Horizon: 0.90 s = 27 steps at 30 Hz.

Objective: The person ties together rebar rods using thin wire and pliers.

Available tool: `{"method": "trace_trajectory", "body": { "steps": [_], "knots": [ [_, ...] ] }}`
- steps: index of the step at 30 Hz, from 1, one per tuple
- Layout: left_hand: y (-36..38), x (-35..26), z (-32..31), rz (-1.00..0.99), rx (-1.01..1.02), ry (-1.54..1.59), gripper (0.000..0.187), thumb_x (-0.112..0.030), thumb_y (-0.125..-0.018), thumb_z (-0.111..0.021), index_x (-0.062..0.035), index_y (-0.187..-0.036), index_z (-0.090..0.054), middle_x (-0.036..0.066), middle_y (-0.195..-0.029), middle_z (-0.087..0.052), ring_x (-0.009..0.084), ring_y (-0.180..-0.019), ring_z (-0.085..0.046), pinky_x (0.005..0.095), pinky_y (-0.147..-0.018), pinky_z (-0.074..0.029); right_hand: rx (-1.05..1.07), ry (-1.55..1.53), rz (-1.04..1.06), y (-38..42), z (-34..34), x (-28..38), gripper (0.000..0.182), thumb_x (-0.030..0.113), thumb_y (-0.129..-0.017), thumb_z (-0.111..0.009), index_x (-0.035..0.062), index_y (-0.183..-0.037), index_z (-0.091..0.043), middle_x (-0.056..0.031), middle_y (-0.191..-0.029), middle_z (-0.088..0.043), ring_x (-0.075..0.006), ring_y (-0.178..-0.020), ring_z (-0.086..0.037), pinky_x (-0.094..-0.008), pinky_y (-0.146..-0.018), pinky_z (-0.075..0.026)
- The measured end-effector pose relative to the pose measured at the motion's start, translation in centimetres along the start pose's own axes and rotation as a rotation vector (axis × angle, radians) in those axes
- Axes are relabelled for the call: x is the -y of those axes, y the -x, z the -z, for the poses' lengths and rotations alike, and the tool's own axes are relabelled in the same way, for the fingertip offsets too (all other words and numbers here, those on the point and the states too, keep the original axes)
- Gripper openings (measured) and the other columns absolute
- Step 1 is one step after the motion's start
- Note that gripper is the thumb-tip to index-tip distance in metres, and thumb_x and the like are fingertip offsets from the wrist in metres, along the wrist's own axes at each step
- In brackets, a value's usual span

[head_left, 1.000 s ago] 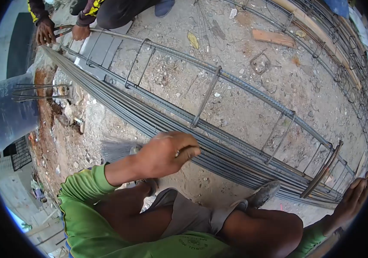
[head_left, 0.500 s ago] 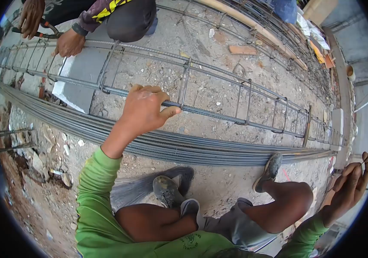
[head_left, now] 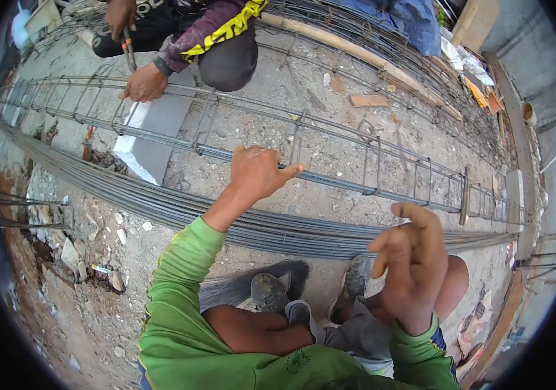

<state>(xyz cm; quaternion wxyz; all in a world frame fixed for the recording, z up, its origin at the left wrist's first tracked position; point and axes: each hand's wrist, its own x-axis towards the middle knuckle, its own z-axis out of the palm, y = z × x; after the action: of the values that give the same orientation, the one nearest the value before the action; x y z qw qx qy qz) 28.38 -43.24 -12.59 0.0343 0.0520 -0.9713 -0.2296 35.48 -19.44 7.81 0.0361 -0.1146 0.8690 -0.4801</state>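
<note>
My left hand [head_left: 258, 172] is wrapped over the near long bar of a rebar cage [head_left: 336, 183], thumb pointing right along the bar. Square stirrups [head_left: 372, 166] cross the cage at intervals. In front of my right knee, my right hand [head_left: 414, 260] is raised off the cage with its fingers curled. Whatever it may hold is too thin to make out. Across the cage, a co-worker's hand [head_left: 148, 83] rests by the bars at a stirrup, while the other hand [head_left: 120, 16] grips orange-handled pliers [head_left: 128, 52].
A thick bundle of loose rebar [head_left: 278, 235] lies between my feet and the cage. Under the cage sits a pale block [head_left: 161, 133]. Behind are a long wooden pole [head_left: 356, 52], more rebar cages and a blue tarp [head_left: 414, 26]. Rubble [head_left: 70, 253] covers the left ground.
My right hand has come in from the far right, toward the cage; the wire seen at its fingertips no longer shows. My left hand stays on the bar. The co-worker's pliers have swung upright.
</note>
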Motion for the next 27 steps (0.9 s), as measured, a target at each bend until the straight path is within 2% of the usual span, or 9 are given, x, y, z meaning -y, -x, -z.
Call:
{"method": "trace_trajectory", "body": {
  "steps": [4, 7, 10, 14, 16, 19, 24, 26, 27],
  "knots": [
    [-0.3, -1.2, 1.3, 0.141, 0.138, -0.052, 0.063, -0.066, -0.083, -0.065, -0.0043, -0.072, -0.074, 0.018, -0.073, -0.07, 0.0332, -0.077, -0.068, 0.0474, -0.087, -0.043, 0.216, -0.117, 0.078, 0.4, -1.2, -2.5, 0.021, 0.009, -0.103, -0.049, -0.0014, -0.121, -0.053, -0.0071, -0.073, -0.068, -0.011, -0.054, -0.062, -0.026, -0.052, -0.049],
    [-0.6, -1.6, 2.1, 0.175, 0.219, -0.117, 0.065, -0.069, -0.086, -0.056, -0.0078, -0.078, -0.077, 0.016, -0.085, -0.072, 0.0359, -0.089, -0.067, 0.0489, -0.086, -0.044, 0.343, -0.479, -0.059, 0.9, -0.3, -2.7, 0.018, 0.005, -0.105, -0.043, -0.0075, -0.118, -0.043, -0.0171, -0.101, -0.064, -0.0091, -0.065, -0.059, -0.0221, -0.058, -0.05],
    [-0.8, -2.4, 2.0, 0.237, 0.262, -0.092, 0.066, -0.069, -0.085, -0.057, -0.0071, -0.077, -0.076, 0.016, -0.084, -0.071, 0.0366, -0.09, -0.066, 0.0489, -0.086, -0.045, 0.475, -0.577, 0.059, 0.3, 0.8, -4.1, 0.019, 0.002, -0.103, -0.042, -0.008, -0.12, -0.042, -0.0185, -0.102, -0.063, -0.0097, -0.066, -0.06, -0.0229, -0.059, -0.052],
    [-1.5, -2.2, 1.2, 0.251, 0.318, -0.119, 0.065, -0.069, -0.084, -0.057, -0.0059, -0.082, -0.074, 0.019, -0.087, -0.07, 0.0369, -0.094, -0.066, 0.0502, -0.085, -0.046, 0.66, -0.876, -0.101, -1.8, 1.5, -3.4, 0.037, 0.0, -0.102, -0.039, -0.007, -0.138, -0.036, -0.0183, -0.097, -0.064, -0.0125, -0.067, -0.062, -0.0242, -0.059, -0.053],
    [-2.6, -3.0, 1.8, 0.293, 0.377, -0.161, 0.064, -0.067, -0.085, -0.056, -0.0057, -0.085, -0.074, 0.019, -0.089, -0.07, 0.0372, -0.095, -0.066, 0.0513, -0.085, -0.046, 0.673, -0.938, -0.114, -2.8, 1.6, -3.4, 0.048, -0.001, -0.1, -0.038, -0.0047, -0.147, -0.03, -0.0177, -0.095, -0.064, -0.0135, -0.067, -0.062, -0.0249, -0.058, -0.054],
    [-3.7, -5.1, 2.9, 0.384, 0.582, -0.186, 0.053, -0.048, -0.086, -0.051, -0.0019, -0.096, -0.074, 0.02, -0.112, -0.07, 0.0371, -0.108, -0.064, 0.052, -0.094, -0.04, 0.62, -1.127, -0.267, -4.6, 2.1, -3.6, 0.063, -0.005, -0.093, -0.038, -0.0036, -0.154, -0.023, -0.0169, -0.095, -0.063, -0.0139, -0.066, -0.062, -0.0262, -0.055, -0.053],
    [-3.9, -5.7, 3.1, 0.315, 0.566, -0.222, 0.05, -0.045, -0.085, -0.051, -0.0016, -0.096, -0.074, 0.019, -0.11, -0.071, 0.037, -0.107, -0.064, 0.0516, -0.092, -0.044, 0.469, -1.215, -0.298, -5.9, 2.6, -2.7, 0.063, -0.004, -0.09, -0.04, -0.0063, -0.152, -0.029, -0.0187, -0.098, -0.063, -0.0107, -0.058, -0.055, -0.0238, -0.049, -0.048],
    [-4.6, -6.0, 3.5, 0.321, 0.665, -0.125, 0.046, -0.039, -0.085, -0.052, -0.0008, -0.097, -0.074, 0.02, -0.109, -0.071, 0.0353, -0.104, -0.065, 0.0479, -0.087, -0.048, 0.406, -1.174, -0.28, -6.5, 2.2, -2.8, 0.063, -0.002, -0.089, -0.041, -0.0063, -0.151, -0.031, -0.0194, -0.099, -0.064, -0.0062, -0.052, -0.049, -0.0193, -0.045, -0.04],
    [-5.2, -6.5, 4.1, 0.189, 0.769, -0.196, 0.04, -0.032, -0.083, -0.053, -0.0006, -0.092, -0.075, 0.02, -0.099, -0.073, 0.0336, -0.094, -0.068, 0.0445, -0.082, -0.051, 0.319, -1.136, -0.287, -6.6, 1.7, -2.7, 0.054, 0.003, -0.096, -0.041, -0.0061, -0.149, -0.037, -0.0156, -0.091, -0.066, -0.003, -0.049, -0.044, -0.0167, -0.042, -0.033]
  ]
}}
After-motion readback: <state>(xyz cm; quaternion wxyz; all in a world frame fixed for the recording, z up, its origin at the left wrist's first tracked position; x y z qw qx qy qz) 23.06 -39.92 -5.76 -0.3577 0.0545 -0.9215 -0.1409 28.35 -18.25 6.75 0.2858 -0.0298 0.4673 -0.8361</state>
